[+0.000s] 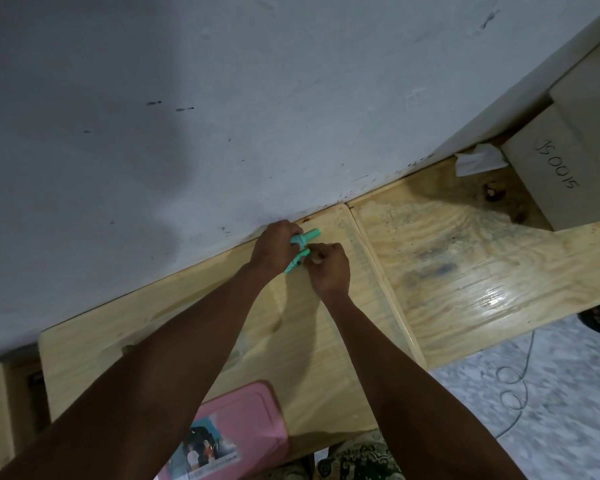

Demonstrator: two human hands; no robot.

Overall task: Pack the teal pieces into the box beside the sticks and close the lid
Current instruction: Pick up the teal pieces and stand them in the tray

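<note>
Your left hand [274,247] is clenched round the teal pieces [305,239]. One stub pokes out past your knuckles toward the wall [222,116] and another slants out below your fingers. Your right hand [328,270], just beside the left, is curled with its fingertips pinching at the near end of the lower piece. There is a small dark bit at those fingertips, and I cannot tell whether it is a nail or something else.

Both hands are at the far edge of the wooden table [447,271], right against the wall. The pink box [236,431] sits well back from them, under your left forearm at the near edge. Its stickered face is up, and I cannot tell whether the lid is shut. No sticks show.

My read is that you are only gathering, so nothing is packed yet. These are the risks from here:

- **Loose grip:** several pieces share one fist and stick out at different angles. If your right hand tugs, one could slip and fall off the table.
- **Long carry:** you have to bring the pieces all the way back to the box, and your forearm hides it. You may knock the box off the near edge.
- **Lid:** if it is closed, you will need a free hand to open it, and both hands are busy.
</note>
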